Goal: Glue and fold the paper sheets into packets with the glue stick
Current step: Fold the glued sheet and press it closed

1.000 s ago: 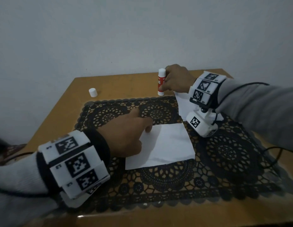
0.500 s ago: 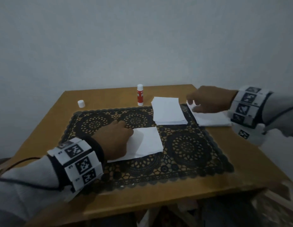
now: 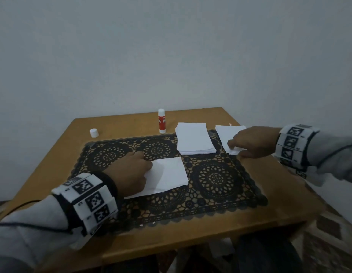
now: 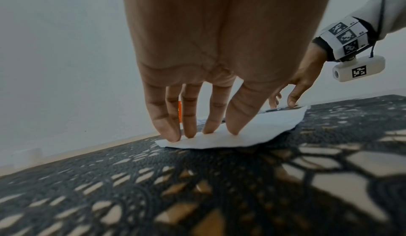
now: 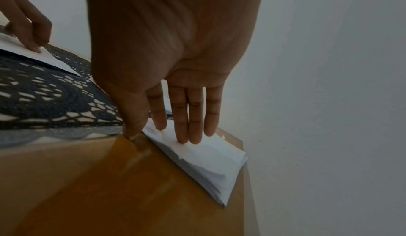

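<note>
Pressing down with straight fingertips point(image 4: 232, 128), the left hand point(image 3: 129, 172) is laid on the left edge of a single paper sheet point(image 3: 167, 174) on the black lace mat point(image 3: 220, 184). The right hand point(image 3: 252, 141) is spread flat on a small pile of folded papers point(image 5: 208, 161) at the desk's point(image 3: 191, 239) right rim, thumb touching the wood. A stack of sheets point(image 3: 194, 137) lies between the hands. The glue stick point(image 3: 162, 121) stands upright behind the mat, well apart from both hands, its cap point(image 3: 94, 133) farther left.
</note>
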A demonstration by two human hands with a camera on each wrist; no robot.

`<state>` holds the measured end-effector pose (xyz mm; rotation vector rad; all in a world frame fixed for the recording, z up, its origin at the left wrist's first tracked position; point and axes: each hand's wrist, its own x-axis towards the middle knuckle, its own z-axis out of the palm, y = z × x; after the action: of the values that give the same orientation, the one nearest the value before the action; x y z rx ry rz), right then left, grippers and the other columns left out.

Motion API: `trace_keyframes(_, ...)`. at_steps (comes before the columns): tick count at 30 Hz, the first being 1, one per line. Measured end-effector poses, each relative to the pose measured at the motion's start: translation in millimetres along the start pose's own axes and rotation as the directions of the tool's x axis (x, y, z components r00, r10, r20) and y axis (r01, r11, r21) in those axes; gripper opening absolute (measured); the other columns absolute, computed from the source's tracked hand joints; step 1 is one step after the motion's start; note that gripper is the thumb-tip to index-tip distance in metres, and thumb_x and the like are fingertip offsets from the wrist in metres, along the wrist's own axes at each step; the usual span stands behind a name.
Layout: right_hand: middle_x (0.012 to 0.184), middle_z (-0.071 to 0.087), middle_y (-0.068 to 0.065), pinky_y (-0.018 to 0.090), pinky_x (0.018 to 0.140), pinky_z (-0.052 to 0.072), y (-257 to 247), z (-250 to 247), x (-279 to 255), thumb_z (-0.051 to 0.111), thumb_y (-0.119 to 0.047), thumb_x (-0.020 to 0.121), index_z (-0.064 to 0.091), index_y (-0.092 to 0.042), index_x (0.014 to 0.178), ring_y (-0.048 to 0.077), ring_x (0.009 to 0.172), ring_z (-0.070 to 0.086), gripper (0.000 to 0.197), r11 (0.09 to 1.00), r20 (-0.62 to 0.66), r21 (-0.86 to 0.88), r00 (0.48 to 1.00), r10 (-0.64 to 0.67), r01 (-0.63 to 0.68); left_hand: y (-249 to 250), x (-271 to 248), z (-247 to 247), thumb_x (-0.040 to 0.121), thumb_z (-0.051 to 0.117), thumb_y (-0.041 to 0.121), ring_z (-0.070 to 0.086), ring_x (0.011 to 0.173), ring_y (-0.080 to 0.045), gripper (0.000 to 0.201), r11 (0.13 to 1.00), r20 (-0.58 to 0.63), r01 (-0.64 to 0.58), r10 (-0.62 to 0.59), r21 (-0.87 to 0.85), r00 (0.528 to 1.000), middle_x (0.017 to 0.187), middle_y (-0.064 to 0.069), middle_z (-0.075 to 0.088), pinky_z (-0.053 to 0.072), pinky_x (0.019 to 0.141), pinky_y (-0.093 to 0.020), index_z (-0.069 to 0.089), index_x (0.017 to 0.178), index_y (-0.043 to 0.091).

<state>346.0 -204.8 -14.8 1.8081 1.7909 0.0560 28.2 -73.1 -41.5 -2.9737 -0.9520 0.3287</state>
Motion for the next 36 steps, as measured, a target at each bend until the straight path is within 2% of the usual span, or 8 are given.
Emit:
trace_keyframes(6,0.117,0.059,0.001,0.029,0.088,0.043,0.5,6.8,4.8,0.044,-0.039,0.1,0.05,-0.023,0.122,0.017,0.104,0.055,0.028,0.999,-0.08,0.049,0.997,0.007,-0.003,0.5,2.7,-0.6,0.094,0.046,0.021,0.041,0.114,-0.022,0.031,1.0,-0.006,-0.001,0.001,-0.009,1.0,0.123,-0.005,0.043,0.041,0.097,-0.037,0.053,0.124,0.019)
trace_keyframes(10,0.112,0.06,0.001,0.023,0.079,0.038,-1.2,12.7,8.5,0.043,-0.034,0.101,0.053,-0.02,0.117,0.015,0.094,0.052,0.024,0.996,-0.119,0.085,0.992,0.034,-0.024,-0.7,2.8,-0.9,0.094,0.046,0.021,0.041,0.113,-0.021,0.03,1.0,-0.008,-0.005,0.005,-0.015,1.0,0.121,-0.004,0.044,0.041,0.097,-0.036,0.054,0.123,0.019)
trace_keyframes(13,0.101,0.06,0.0,0.023,0.074,0.035,-3.4,16.7,11.2,0.039,-0.03,0.102,0.055,-0.018,0.109,0.012,0.082,0.047,0.021,0.993,-0.159,0.112,0.986,0.054,-0.037,-0.9,2.1,-1.3,0.094,0.046,0.022,0.043,0.113,-0.022,0.031,1.0,-0.015,-0.012,0.012,-0.012,1.0,0.121,-0.004,0.044,0.041,0.096,-0.035,0.054,0.124,0.019)
trace_keyframes(17,0.089,0.058,-0.001,0.023,0.072,0.034,-2.8,18.6,12.3,0.042,-0.024,0.101,0.06,-0.013,0.098,0.013,0.079,0.049,0.021,0.965,-0.2,0.259,0.976,0.086,-0.032,-2.4,1.1,-2.1,0.095,0.047,0.025,0.044,0.113,-0.021,0.034,1.0,-0.014,-0.021,0.021,-0.013,1.0,0.123,-0.003,0.044,0.042,0.096,-0.033,0.054,0.128,0.02)
trace_keyframes(22,0.065,0.048,-0.01,0.016,0.056,0.028,3.8,16.7,14.7,0.054,-0.014,0.094,0.053,-0.013,0.074,0.005,0.06,0.041,0.02,0.895,-0.281,0.442,0.937,0.206,-0.064,-6.1,2.2,-2.4,0.095,0.048,0.026,0.046,0.112,-0.02,0.036,0.999,-0.008,-0.037,0.037,-0.015,0.999,0.123,-0.002,0.044,0.041,0.095,-0.032,0.053,0.13,0.021)
trace_keyframes(25,0.063,0.049,-0.009,0.015,0.054,0.028,4.6,14.4,14.0,0.061,-0.013,0.088,0.048,-0.017,0.065,0.006,0.058,0.041,0.026,0.856,-0.312,0.506,0.902,0.298,-0.107,-7.0,2.5,-2.3,0.095,0.048,0.027,0.046,0.113,-0.021,0.038,0.999,-0.004,-0.041,0.041,-0.015,0.999,0.125,-0.002,0.043,0.041,0.095,-0.031,0.051,0.133,0.022)
trace_keyframes(31,0.059,0.05,-0.003,0.03,0.055,0.031,11.1,4.0,4.8,0.066,-0.01,0.08,0.045,-0.016,0.062,0.013,0.056,0.04,0.028,0.77,-0.412,0.628,0.79,0.454,-0.114,-6.6,-0.2,-0.9,0.096,0.047,0.03,0.045,0.115,-0.02,0.042,0.999,-0.003,-0.041,0.041,-0.001,0.999,0.128,-0.003,0.043,0.04,0.096,-0.031,0.049,0.136,0.021)
trace_keyframes(36,0.058,0.05,0.0,0.027,0.054,0.032,17.9,-16.7,-10.5,0.067,-0.005,0.078,0.048,-0.01,0.064,0.014,0.054,0.04,0.024,0.745,-0.506,0.661,0.676,0.535,-0.095,-9.7,-0.4,-1.3,0.096,0.048,0.032,0.045,0.116,-0.018,0.041,0.998,-0.012,-0.048,0.048,-0.045,0.999,0.127,-0.002,0.045,0.038,0.098,-0.027,0.051,0.135,0.019)
